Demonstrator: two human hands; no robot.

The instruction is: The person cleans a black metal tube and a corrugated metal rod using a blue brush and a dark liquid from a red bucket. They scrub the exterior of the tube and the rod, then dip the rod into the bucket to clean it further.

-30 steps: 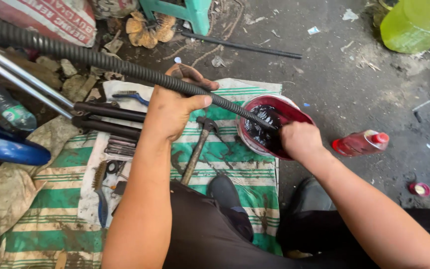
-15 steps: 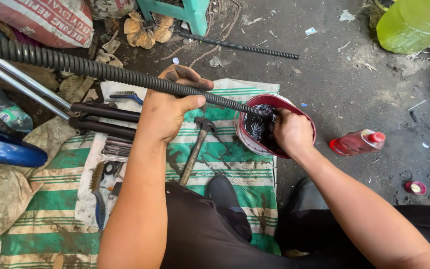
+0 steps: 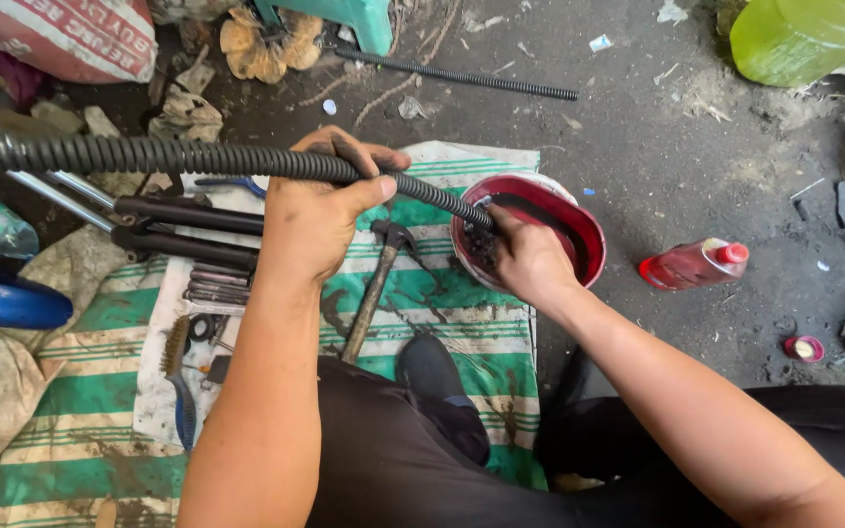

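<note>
The left hand (image 3: 320, 220) is closed around a long black coil spring (image 3: 149, 156), near its right part. The spring goes from the left edge of the view, through this hand, and down into a red bowl (image 3: 579, 220). The right hand (image 3: 530, 259) is at the bowl's near rim, with its fingers curled on the spring's end inside; how tightly they grip, I cannot tell. The spring is dark, oily and tightly wound. Under the hands lies a green striped cloth (image 3: 422, 313) with a hammer (image 3: 374, 288) on it. Further right on the floor lies a small red bottle (image 3: 691, 264). Beyond, a thin dark rod (image 3: 462, 75) lies on the ground.
</note>
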